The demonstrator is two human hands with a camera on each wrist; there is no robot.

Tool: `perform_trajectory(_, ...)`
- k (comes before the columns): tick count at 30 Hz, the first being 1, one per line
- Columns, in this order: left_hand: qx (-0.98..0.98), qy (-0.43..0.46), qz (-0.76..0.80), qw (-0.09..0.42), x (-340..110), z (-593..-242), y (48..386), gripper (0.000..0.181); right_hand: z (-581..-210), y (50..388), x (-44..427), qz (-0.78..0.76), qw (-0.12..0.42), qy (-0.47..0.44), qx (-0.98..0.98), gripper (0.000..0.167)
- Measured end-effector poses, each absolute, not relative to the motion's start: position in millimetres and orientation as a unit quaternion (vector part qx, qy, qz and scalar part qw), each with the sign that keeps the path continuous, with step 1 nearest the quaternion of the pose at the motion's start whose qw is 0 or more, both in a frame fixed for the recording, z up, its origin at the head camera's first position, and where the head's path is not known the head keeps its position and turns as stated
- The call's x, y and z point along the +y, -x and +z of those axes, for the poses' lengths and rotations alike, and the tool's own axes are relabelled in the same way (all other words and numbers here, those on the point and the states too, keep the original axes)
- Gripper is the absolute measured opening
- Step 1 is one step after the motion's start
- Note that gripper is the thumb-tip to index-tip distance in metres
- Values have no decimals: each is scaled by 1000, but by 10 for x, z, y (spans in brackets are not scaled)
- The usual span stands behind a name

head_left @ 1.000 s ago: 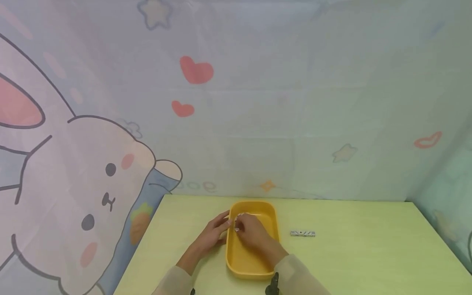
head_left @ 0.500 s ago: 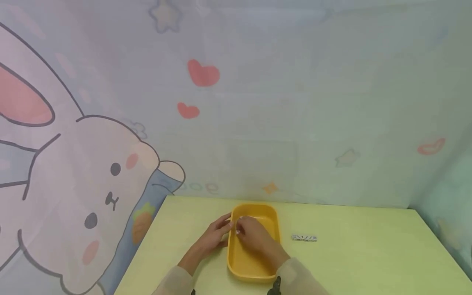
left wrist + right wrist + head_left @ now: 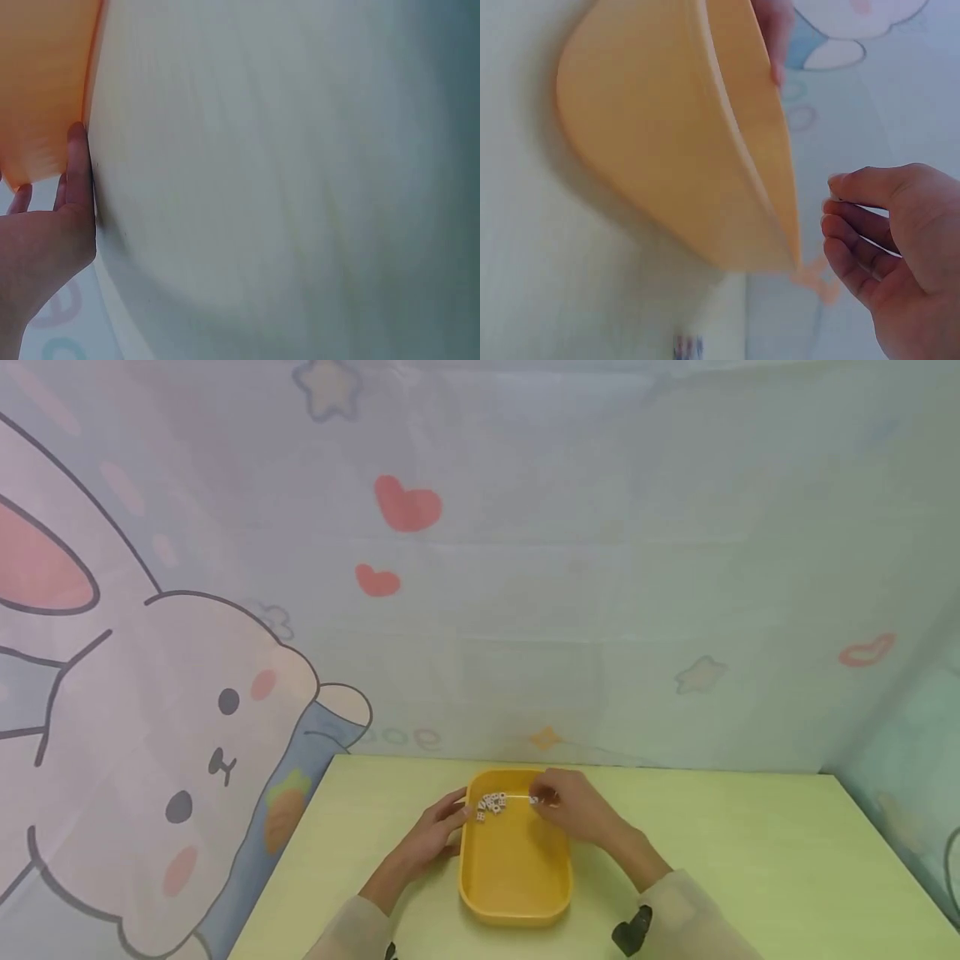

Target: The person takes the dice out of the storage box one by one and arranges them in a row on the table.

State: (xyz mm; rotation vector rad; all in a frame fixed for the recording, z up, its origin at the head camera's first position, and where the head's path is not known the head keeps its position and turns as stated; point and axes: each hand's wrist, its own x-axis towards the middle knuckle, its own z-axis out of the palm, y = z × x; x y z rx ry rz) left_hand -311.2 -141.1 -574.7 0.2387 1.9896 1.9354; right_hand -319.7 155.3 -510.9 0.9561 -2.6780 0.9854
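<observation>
A yellow tray (image 3: 517, 906) stands on the table, with several small white dice (image 3: 492, 802) clustered in its far left corner. My left hand (image 3: 429, 837) rests against the tray's left side, thumb at the rim; in the left wrist view its fairly straight fingers touch the outer wall. Over the tray's far right side, my right hand (image 3: 581, 810) pinches a white die (image 3: 533, 800) between thumb and fingertips. In the right wrist view that hand is above the rim, and the die is mostly hidden by the fingers.
A row of dice (image 3: 688, 347) lies on the table right of the tray, blurred and cut off in the right wrist view; the right arm hides it in the head view. A cartoon-printed cloth (image 3: 525, 568) hangs behind the pale green-yellow table (image 3: 750, 860).
My right hand has lifted from the dice in the tray's left corner and moved right with one die, uncovering the cluster. My left hand has stayed at the tray's side.
</observation>
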Motion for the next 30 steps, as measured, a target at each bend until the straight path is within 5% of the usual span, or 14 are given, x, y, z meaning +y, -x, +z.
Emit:
perform_trajectory(14,688,-95,696,183,-1444,-5756,3063,58,-5294,2926,2795,301,84,-224,-923,9)
perform_trajectory(30,693,-88,692,181,-1441,-5750,3055,58,-5769,2834,3154,294,55,-206,-932,16)
